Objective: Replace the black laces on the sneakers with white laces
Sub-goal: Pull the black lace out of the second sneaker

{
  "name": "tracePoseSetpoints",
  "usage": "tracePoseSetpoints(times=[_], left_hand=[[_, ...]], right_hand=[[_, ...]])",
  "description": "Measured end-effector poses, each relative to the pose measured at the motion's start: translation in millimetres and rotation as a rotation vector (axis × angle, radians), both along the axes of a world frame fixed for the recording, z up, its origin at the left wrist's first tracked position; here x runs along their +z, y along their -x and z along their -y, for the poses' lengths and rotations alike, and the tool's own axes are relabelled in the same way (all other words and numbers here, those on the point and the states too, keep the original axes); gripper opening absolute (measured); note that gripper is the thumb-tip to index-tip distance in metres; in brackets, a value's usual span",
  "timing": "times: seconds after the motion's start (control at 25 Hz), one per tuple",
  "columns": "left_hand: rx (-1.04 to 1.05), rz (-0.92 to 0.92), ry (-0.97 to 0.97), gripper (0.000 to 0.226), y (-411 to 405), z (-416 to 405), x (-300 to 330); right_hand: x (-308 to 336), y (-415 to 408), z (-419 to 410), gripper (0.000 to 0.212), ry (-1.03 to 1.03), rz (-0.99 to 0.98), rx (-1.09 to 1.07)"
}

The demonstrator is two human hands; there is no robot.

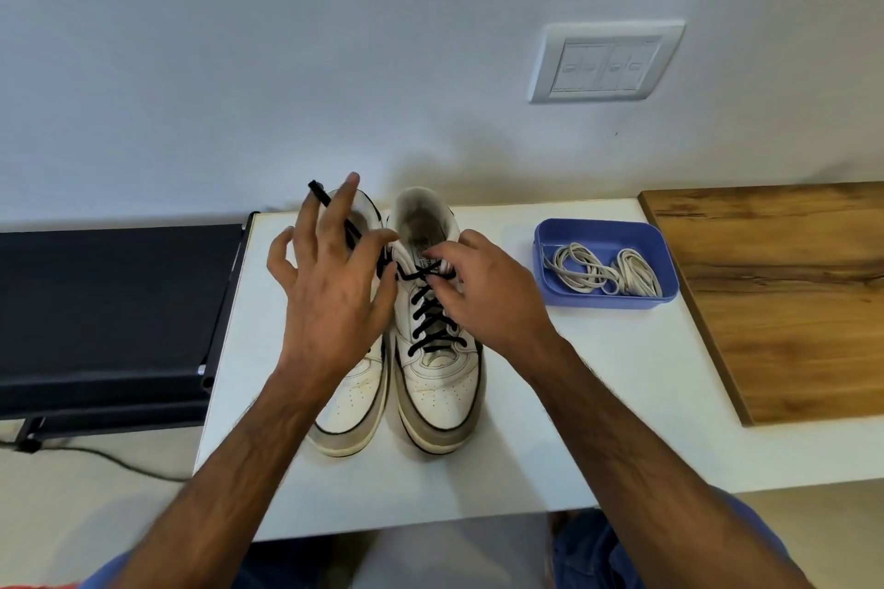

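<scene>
Two white sneakers stand side by side on the white table (550, 421), toes toward me. The right sneaker (442, 392) is threaded with a black lace (433, 325). My right hand (488, 297) pinches that lace at the top eyelets. One loose end of the lace runs up and left across the left sneaker (349, 407). My left hand (330, 297) hovers over the left sneaker with fingers spread and holds that loose end, whose tip pokes out beyond the fingers. The left sneaker's lacing is hidden under my hand. White laces (598, 273) lie coiled in a blue tray (607, 302).
The blue tray sits right of the sneakers. A wooden board (775, 292) covers the table's right end. A black flat surface (110, 301) adjoins the table on the left, with a cable on the floor below. A wall switch plate (605, 62) is above.
</scene>
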State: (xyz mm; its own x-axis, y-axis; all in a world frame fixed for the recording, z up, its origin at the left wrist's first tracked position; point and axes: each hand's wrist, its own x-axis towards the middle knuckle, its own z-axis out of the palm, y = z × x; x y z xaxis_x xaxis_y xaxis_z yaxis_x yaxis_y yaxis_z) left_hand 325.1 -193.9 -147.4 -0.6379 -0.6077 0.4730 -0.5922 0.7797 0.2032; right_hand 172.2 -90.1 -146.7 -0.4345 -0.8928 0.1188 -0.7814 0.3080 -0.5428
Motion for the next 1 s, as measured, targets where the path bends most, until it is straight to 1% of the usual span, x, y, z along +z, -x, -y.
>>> tracePoseSetpoints(times=[0.08, 0.16, 0.28, 0.4, 0.44, 0.52, 0.6, 0.64, 0.72, 0.84, 0.92, 1.0], left_hand=[[0.045, -0.088, 0.048, 0.021, -2.1, 3.3, 4.4], [0.040, -0.131, 0.088, 0.019, -2.5, 1.4, 4.5], [-0.014, -0.092, 0.163, 0.016, -1.3, -5.1, -0.5], [-0.046, -0.105, 0.226, 0.015, -1.5, -1.6, 6.1], [-0.073, -0.102, 0.207, 0.017, -0.8, 0.1, 7.3], [-0.140, -0.033, 0.129, 0.023, 1.9, 0.0, 2.1], [-0.178, 0.038, 0.056, 0.030, 6.5, -1.3, -11.5], [-0.187, 0.044, 0.023, 0.031, 9.2, -1.3, -18.1], [-0.193, 0.004, -0.031, 0.028, 15.1, -1.2, -27.6], [-0.170, -0.060, -0.068, 0.025, 21.1, -3.1, -33.1], [-0.165, -0.065, -0.074, 0.030, 22.2, -5.1, -34.0], [-0.169, -0.069, -0.079, 0.028, 22.0, -5.8, -34.4]], right_hand=[[1.0, 0.6, 0.7, 0.021, 0.007, -0.020, -0.017], [0.9, 0.9, 0.3, 0.014, 0.033, -0.012, -0.024], [-0.8, 2.5, 0.4, 0.009, 0.074, 0.098, -0.031], [0.0, 5.6, 1.6, 0.008, 0.130, 0.217, -0.045], [0.0, 5.8, 2.0, 0.008, 0.139, 0.229, -0.047], [-0.4, 4.7, 3.0, 0.006, 0.149, 0.210, -0.039], [-1.5, 3.9, 3.0, 0.004, 0.166, 0.143, -0.006], [-2.3, 4.4, 2.5, 0.004, 0.175, 0.088, 0.017], [-3.9, 6.5, 0.6, 0.003, 0.192, -0.019, 0.060], [-2.1, 6.6, -0.8, 0.004, 0.186, -0.088, 0.121], [0.2, 2.2, 0.3, 0.003, 0.157, -0.096, 0.154], [1.5, -3.7, 1.7, 0.002, 0.137, -0.045, 0.162]])
